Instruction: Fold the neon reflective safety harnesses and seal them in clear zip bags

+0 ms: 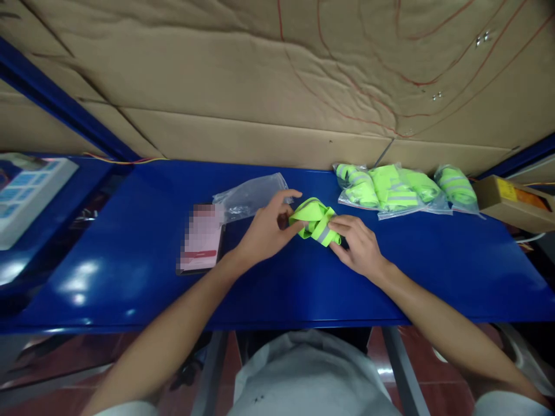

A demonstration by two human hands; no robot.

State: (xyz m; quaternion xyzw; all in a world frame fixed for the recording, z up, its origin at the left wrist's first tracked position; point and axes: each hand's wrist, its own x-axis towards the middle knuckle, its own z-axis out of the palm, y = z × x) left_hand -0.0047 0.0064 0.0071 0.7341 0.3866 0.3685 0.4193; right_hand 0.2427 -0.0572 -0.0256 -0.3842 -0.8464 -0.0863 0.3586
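A neon yellow-green reflective strap (pixel 321 232) with silver-grey stripes lies loosely folded between my hands, over the middle of the blue table. My left hand (pixel 269 228) pinches its left side with the thumb, while the index finger stretches out above it. On the strap's right end, the thumb and fingers of my right hand (pixel 358 245) are closed. A clear plastic bag (pixel 254 196) lies flat just behind my left hand; nothing shows inside it.
Several clear bags with folded neon reflective straps (pixel 392 188) lie at the back right, beside a cardboard box (pixel 514 202). A phone-like device (pixel 199 237) with a pink, partly blurred screen sits left. A cardboard-covered wall (pixel 260 124) rises behind the blue table (pixel 277 294).
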